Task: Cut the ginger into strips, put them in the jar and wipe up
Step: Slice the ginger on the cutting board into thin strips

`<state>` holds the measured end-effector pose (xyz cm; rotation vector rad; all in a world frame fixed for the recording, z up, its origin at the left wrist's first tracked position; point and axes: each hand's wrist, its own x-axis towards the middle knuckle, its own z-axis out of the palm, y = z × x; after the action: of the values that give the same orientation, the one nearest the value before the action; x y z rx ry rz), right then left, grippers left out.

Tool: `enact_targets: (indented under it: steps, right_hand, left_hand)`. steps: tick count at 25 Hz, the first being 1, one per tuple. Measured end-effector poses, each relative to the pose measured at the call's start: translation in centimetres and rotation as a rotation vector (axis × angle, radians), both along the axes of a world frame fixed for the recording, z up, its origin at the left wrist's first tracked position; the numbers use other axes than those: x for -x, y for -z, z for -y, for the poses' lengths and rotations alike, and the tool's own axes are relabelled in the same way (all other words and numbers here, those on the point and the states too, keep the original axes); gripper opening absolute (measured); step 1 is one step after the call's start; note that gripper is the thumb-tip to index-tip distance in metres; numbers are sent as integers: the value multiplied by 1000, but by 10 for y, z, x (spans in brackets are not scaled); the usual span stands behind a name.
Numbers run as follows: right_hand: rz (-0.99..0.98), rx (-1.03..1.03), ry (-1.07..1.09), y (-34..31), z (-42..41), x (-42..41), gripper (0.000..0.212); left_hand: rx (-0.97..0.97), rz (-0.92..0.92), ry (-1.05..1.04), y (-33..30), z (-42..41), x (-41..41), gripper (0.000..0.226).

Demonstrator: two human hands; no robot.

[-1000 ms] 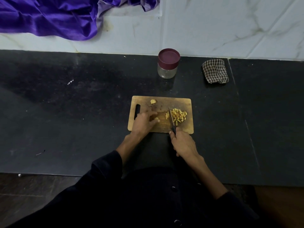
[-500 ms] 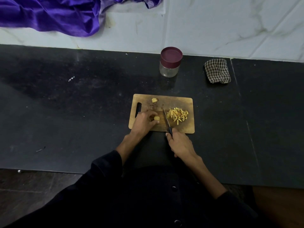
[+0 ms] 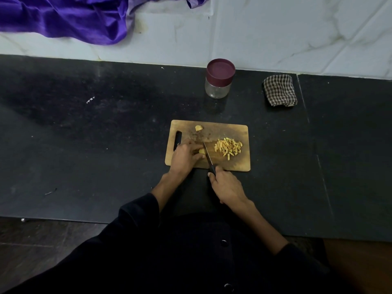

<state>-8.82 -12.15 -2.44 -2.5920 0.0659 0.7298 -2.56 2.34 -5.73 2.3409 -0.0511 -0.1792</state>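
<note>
Ginger piece on the board, left of centre, pinned under curled fingertips of the left hand. Knife blade set against the right side of that piece, tip pointing away from the body, handle wrapped in the right hand, fingers curled round it just off the board's near edge. Pile of cut strips on the board's right half, apart from the blade. One more small chunk near the board's far edge, lying alone. Slot handle at the board's left end, partly covered by the left hand. Jar standing upright behind the board, well apart from it, near the wall, maroon lid on, glass body looking empty. Checked cloth folded to the right of the jar, also near the wall. All resting on a dark counter. Purple fabric draped over the white marble wall at far left. Dark sleeves and buttoned dark garment at the bottom of the view.
</note>
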Motion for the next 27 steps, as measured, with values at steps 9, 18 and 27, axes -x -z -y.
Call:
enact_targets:
  steps: [9, 18, 27]
  right_hand:
    - [8, 29, 17, 3, -16, 5, 28]
    - [13, 20, 74, 0, -11, 11, 29]
    - [38, -19, 106, -9, -1, 10, 32]
  left_hand:
    - [16, -9, -33, -1, 3, -2, 34]
    - [24, -40, -43, -4, 3, -3, 35]
    - [20, -46, 2, -4, -1, -3, 53]
